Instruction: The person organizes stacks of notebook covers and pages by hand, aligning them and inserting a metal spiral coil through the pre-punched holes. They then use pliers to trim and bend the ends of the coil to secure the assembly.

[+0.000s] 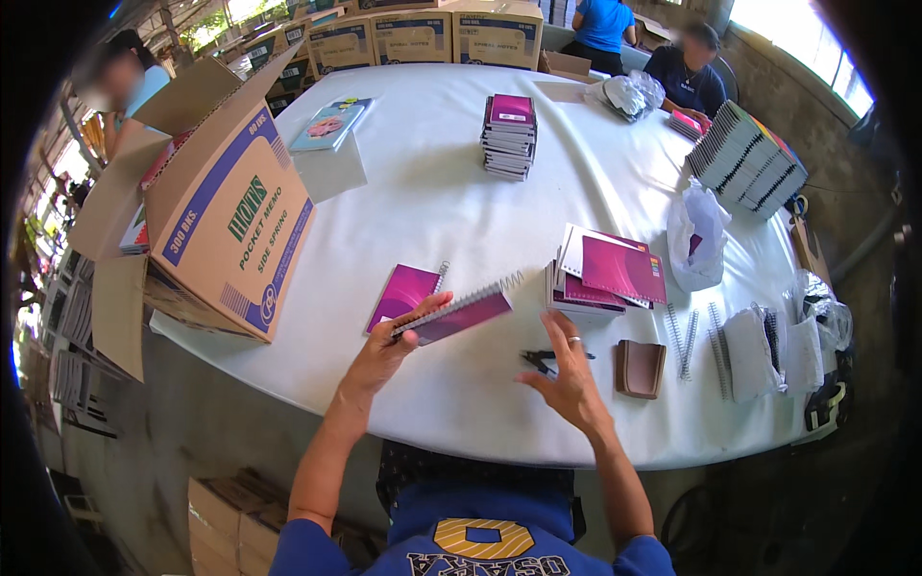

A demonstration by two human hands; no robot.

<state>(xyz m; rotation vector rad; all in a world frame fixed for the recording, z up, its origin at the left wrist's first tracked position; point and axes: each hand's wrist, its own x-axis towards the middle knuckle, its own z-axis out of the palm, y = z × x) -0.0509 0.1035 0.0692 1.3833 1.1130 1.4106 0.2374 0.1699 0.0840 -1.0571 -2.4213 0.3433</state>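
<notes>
My left hand (pixel 392 348) grips a purple spiral notebook (pixel 471 315) by one end, tilted above the table; its wire coil sticks out past the far end. Behind it a second purple notebook (pixel 399 291) lies flat with a coil projecting from its top. My right hand (pixel 567 370) is empty, fingers apart, over black-handled pliers (pixel 540 361) that it partly hides. Just beyond that hand is a loose pile of purple covers and white pages (pixel 615 269). To its right sits a small brown open box (pixel 640 369).
Loose wire coils (pixel 683 343) and wrapped bundles (pixel 754 353) lie at right near a white plastic bag (pixel 696 235). A notebook stack (pixel 509 144) stands mid-table. A large open carton (pixel 226 216) is at left. Another person (pixel 684 77) sits at the far right by stacked spiral books (pixel 747 161).
</notes>
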